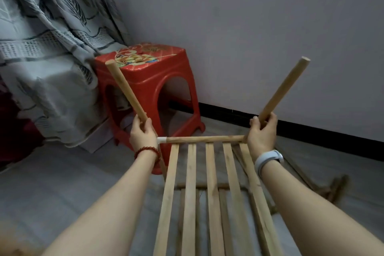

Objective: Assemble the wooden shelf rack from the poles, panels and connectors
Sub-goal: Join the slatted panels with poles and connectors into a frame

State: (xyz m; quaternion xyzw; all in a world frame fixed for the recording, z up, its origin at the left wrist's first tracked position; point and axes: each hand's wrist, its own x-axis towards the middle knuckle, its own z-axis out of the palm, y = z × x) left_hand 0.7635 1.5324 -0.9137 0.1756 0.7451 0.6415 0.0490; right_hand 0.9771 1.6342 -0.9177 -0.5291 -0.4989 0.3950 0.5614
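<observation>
Holding slatted panel (209,172) up over floor (62,183), crossbar (203,139) at far end | left hand (143,133) fingers gripping left pole (126,89) | right hand (261,133) fingers gripping right pole (284,89) | white connector (161,140) joining left corner | red stool (149,81) standing behind | loose sticks (324,185) lying at right

The slatted pale wooden shelf panel (209,193) runs off the bottom edge; brown wooden pieces (334,189) on the floor are blurred.
</observation>
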